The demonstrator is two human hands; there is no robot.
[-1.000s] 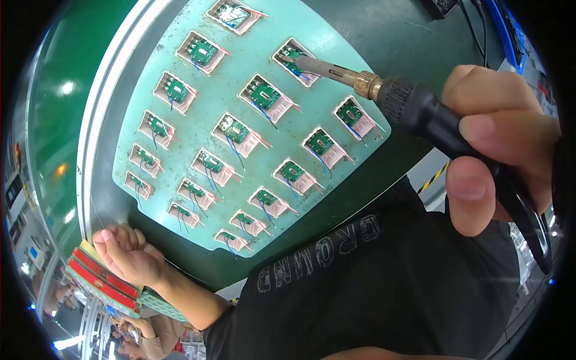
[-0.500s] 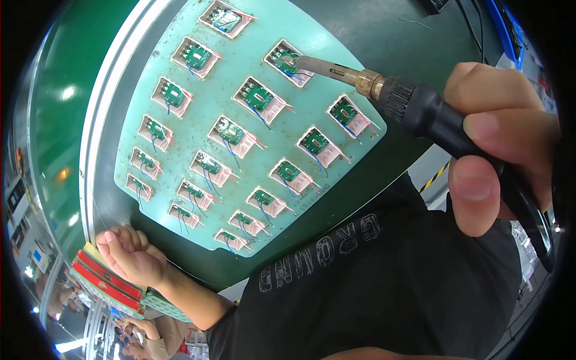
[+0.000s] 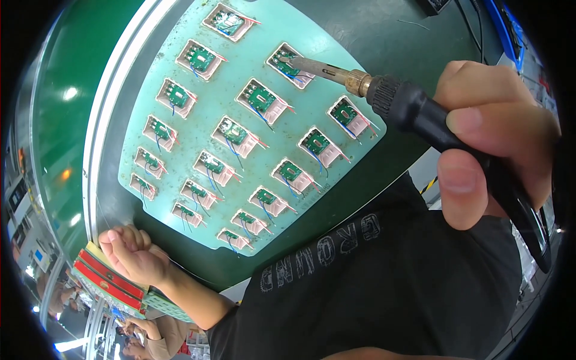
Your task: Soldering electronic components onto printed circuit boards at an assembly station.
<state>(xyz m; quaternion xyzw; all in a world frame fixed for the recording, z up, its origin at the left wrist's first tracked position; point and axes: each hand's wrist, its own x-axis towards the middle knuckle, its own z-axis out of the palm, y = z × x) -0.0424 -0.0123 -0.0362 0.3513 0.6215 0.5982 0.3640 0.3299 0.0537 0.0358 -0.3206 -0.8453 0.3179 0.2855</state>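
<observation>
In my right hand (image 3: 489,129) is a soldering iron (image 3: 414,108) with a black handle and a metal barrel. Its tip lies over the green circuit board (image 3: 282,65) in a small white housing at the upper right of the pale green tray (image 3: 198,114); whether it touches is hard to tell. Several more housings sit in rows of cutouts, each holding a green board with blue and reddish wires, such as this housing (image 3: 262,99). My left hand (image 3: 132,255) is closed beyond the tray's lower left corner, where a thin wire (image 3: 98,201) runs up from its fingers.
The tray lies on a dark green work surface (image 3: 366,36) with a pale rail (image 3: 99,120) along its left. Red and green stacked pieces (image 3: 111,282) stand below my left hand. Black cables (image 3: 471,30) and a blue object (image 3: 507,30) are at upper right. Another person's arm (image 3: 153,330) shows at lower left.
My right hand and the soldering iron have shifted left, and the tip has slid a little left over the same board. My left hand stays closed in nearly the same place.
</observation>
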